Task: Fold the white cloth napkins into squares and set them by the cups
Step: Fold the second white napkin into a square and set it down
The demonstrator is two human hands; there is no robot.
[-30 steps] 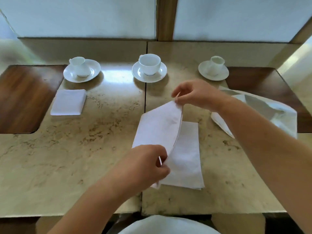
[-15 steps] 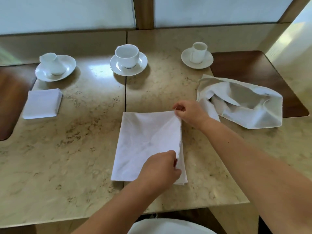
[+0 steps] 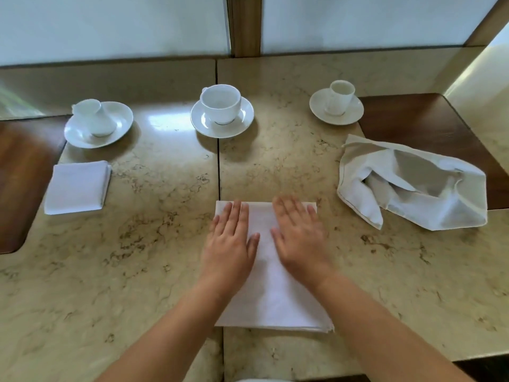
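Observation:
A white napkin [image 3: 271,293], folded into a long rectangle, lies flat in front of me on the marble table. My left hand [image 3: 230,238] and my right hand [image 3: 298,235] both rest palm-down on its far half, fingers spread and slightly blurred. A finished square napkin [image 3: 77,187] sits at the left, just below the left cup [image 3: 93,118] on its saucer. The middle cup [image 3: 220,103] and the right cup [image 3: 340,96] stand on saucers at the back. A crumpled, unfolded napkin [image 3: 413,183] lies at the right.
The marble tabletop [image 3: 137,271] has a seam running down its middle. Dark wooden insets lie at the far left [image 3: 19,175] and the far right [image 3: 424,119]. A wall with pale panels rises behind the cups.
The raised half of the napkin came down over the other half. Both hands let go of its edges and now lie flat on top of it.

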